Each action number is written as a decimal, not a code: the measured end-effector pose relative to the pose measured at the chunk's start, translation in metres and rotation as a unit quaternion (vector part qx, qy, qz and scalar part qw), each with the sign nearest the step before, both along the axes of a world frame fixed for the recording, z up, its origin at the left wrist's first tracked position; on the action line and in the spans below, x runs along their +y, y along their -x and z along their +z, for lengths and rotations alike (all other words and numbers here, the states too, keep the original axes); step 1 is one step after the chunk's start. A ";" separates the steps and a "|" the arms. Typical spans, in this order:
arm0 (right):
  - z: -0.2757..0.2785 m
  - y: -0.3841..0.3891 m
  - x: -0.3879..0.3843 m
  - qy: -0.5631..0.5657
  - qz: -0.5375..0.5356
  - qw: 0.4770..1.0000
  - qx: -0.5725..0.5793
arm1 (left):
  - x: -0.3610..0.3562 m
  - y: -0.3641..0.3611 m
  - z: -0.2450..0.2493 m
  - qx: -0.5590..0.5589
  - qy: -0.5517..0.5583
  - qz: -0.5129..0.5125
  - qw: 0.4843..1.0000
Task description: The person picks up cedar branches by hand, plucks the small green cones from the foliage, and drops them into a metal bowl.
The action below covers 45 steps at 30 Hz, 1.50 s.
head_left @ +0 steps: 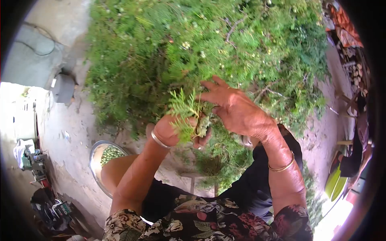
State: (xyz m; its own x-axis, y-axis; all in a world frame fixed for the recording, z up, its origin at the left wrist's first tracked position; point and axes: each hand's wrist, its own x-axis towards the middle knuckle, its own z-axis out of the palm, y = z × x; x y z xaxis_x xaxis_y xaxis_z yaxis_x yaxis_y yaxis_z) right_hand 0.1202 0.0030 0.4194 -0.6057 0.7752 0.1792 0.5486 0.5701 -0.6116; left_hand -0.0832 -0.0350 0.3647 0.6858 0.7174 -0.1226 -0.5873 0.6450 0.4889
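My left hand (165, 130), with a bangle at the wrist, is closed around a leafy evergreen sprig (185, 108). A pale green clump (203, 125), perhaps cones, shows by its fingertips. Just right of the sprig, my right hand (238, 109) has its fingers apart, and nothing shows in them. Both hands are above the near edge of a big heap of cut evergreen branches (209, 52). At my left knee stands a metal bowl (93, 160) partly filled with small green cones (111, 154).
More greenery (225, 154) lies between my legs. On the left are a grey bucket-like container (63, 88) and some machinery (52, 211). Stacked firewood (356, 72) and an orange cloth (345, 28) are at the right, with a yellow-green object (337, 184) lower down.
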 end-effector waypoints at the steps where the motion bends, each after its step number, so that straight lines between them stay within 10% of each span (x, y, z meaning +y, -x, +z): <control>1: 0.004 0.004 0.001 0.064 0.014 0.997 0.037 | 0.000 0.010 0.003 0.043 -0.004 0.010 0.999; 10: 0.029 0.033 0.012 0.339 0.038 0.919 0.198 | 0.007 0.032 0.037 0.097 0.133 0.127 0.978; 17: 0.016 0.038 0.013 0.330 0.027 0.934 0.136 | 0.017 0.046 0.033 0.154 0.058 0.133 0.977; 22: 0.014 0.040 0.011 0.260 -0.023 0.947 0.185 | 0.014 0.059 0.022 0.520 -0.470 0.205 0.683; 24: 0.012 0.040 0.013 0.220 -0.023 0.957 0.187 | 0.013 0.057 0.024 0.147 -0.019 0.214 0.966; 30: 0.009 0.044 0.009 0.162 -0.051 0.977 0.132 | 0.015 0.055 0.038 0.285 -0.076 0.245 0.923; 32: 0.007 0.045 0.008 0.149 -0.078 0.974 0.153 | 0.014 0.062 0.039 0.456 -0.233 0.288 0.809; 40: 0.005 0.040 0.015 0.194 -0.107 0.964 0.148 | 0.013 0.072 0.037 0.111 -0.011 0.267 0.957; 45: 0.004 0.043 0.015 0.184 -0.109 0.969 0.121 | 0.009 0.072 0.031 0.260 -0.076 0.312 0.911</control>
